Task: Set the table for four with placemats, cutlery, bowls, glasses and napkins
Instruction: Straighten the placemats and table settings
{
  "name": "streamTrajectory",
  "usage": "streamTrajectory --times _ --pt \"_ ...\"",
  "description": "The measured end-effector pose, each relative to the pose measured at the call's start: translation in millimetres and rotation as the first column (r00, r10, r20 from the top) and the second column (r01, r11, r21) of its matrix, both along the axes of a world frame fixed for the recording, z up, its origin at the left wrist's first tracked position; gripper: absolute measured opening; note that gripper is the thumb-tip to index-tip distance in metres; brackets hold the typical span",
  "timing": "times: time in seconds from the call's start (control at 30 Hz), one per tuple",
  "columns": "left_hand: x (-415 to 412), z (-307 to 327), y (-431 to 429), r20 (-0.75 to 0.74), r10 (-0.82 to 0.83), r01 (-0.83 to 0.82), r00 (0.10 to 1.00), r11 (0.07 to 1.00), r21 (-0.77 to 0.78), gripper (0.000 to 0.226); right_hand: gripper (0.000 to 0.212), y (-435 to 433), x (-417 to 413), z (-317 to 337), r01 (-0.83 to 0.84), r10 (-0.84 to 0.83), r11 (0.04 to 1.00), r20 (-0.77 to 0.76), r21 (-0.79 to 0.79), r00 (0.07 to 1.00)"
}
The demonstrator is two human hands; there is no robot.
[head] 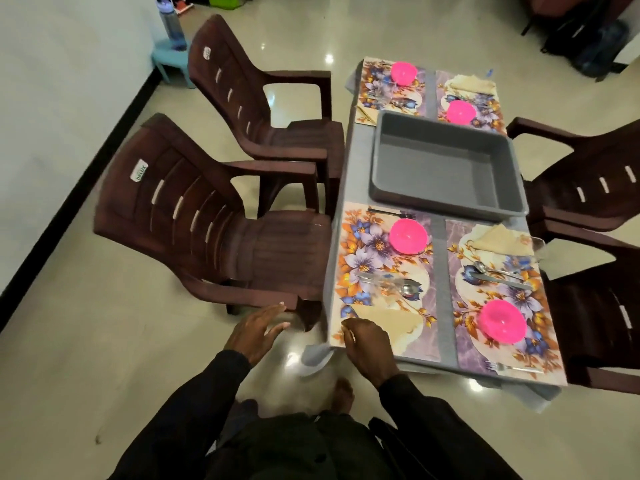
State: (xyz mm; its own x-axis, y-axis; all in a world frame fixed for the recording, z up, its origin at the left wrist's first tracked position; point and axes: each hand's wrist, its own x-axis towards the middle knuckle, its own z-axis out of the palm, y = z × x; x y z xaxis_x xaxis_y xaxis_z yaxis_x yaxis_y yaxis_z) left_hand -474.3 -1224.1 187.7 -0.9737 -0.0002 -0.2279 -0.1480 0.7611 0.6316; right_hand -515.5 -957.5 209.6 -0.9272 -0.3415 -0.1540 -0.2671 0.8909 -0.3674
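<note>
The right hand (pixel 369 344) hovers with its fingers curled under over the near corner of the near-left placemat (pixel 356 244), just beside a folded beige napkin (pixel 391 323); whether it pinches or even touches either one cannot be made out. The left hand (pixel 258 329) is spread flat with straight fingers and holds nothing, close to the armrest of the near brown chair (pixel 194 216). The table (pixel 438 271), under a grey cloth, runs lengthwise from near to far and carries four floral mats, each with a pink bowl (pixel 408 236), and a grey tub (pixel 450 206) in the middle. Two more chairs on the right are cut off by the frame edge. The floor (pixel 104 341) is glossy cream tile; a white wall (pixel 52 98) with a black skirting runs along the left, with a blue stool (pixel 169 60) and a bottle (pixel 171 26) at the far end. A clear glass (pixel 384 284) on the near-left mat is blurred and hard to read. That mat's long axis runs near to far; its fork (pixel 391 213) lies crosswise, tines to the right.
</note>
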Motion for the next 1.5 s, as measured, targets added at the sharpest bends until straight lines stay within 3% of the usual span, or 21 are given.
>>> streamTrajectory --times 0.1,0.23,0.37,0.73,1.13,1.37,1.5 --pt "3.7 9.5 -61.9 -0.045 -0.002 0.002 0.999 1.000 -0.005 0.045 0.019 -67.4 -10.5 7.7 -0.023 0.023 0.999 -0.010 -0.029 1.000" --pt "5.6 28.7 -150.6 -0.140 -0.018 0.013 0.990 0.999 -0.031 0.033 0.034 -157.0 -21.1 13.8 -0.013 0.013 0.998 -0.008 -0.055 1.000" --pt "13.1 48.9 -237.2 -0.171 0.044 -0.056 0.984 0.996 -0.067 0.031 0.023 -242.7 -25.2 29.9 -0.009 0.006 0.992 -0.028 -0.125 1.000" --pt "-21.1 77.0 -366.0 -0.263 0.070 -0.104 0.962 0.988 -0.118 0.035 0.020 -363.6 -52.7 50.6 -0.016 0.017 0.997 0.017 -0.077 1.000" --pt "-154.5 75.3 -482.9 -0.330 -0.151 0.090 0.932 0.977 -0.194 0.035 0.019 -467.8 -132.6 25.4 0.214 -0.198 0.960 0.104 -0.178 0.975" --pt "-240.7 67.0 -525.2 -0.396 -0.335 0.276 0.855 0.940 -0.200 0.046 0.027 -520.4 -183.2 32.7 0.320 -0.312 0.929 0.071 -0.185 0.947" --pt "-287.5 59.4 -531.5 -0.404 -0.450 0.407 0.796 0.893 -0.194 0.035 0.024 -540.7 -200.7 41.6 0.371 -0.369 0.908 0.051 -0.194 0.928"
